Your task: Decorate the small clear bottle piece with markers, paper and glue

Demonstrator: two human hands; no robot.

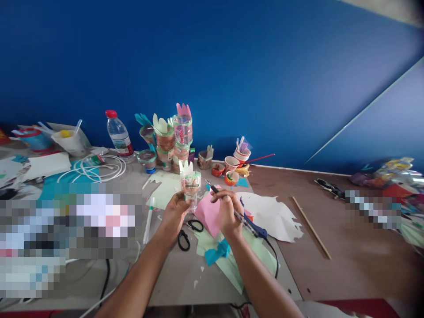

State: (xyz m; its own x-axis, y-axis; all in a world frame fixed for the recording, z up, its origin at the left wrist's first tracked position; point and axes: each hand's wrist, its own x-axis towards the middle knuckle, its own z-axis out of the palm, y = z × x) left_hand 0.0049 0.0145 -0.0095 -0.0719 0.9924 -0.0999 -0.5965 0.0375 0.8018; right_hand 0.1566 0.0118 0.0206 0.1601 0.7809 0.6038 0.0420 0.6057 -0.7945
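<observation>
My left hand (pixel 177 205) is closed round the lower part of a clear plastic cup (pixel 191 183) that looks cut from a bottle. Green trim runs round its rim, and a pale paper piece with finger-like points stands up from it. My right hand (pixel 230 207) grips a dark pen (pixel 212 187), its tip pointing up and left toward the cup, apart from it. Beyond the right wrist lies a blue glue gun (pixel 260 230) with a black cord, partly hidden. Black-handled scissors (pixel 184 240) lie below the cup, their blades mostly covered.
Pink paper (pixel 208 212), green sheets (pixel 236 274), blue scraps (pixel 217 252) and white paper (pixel 274 216) surround my hands. Several decorated plastic cups (pixel 164 141) and a water bottle (pixel 119 137) stand along the blue wall. A wooden stick (pixel 311 227) lies right; a white cable (pixel 115 165) coils left.
</observation>
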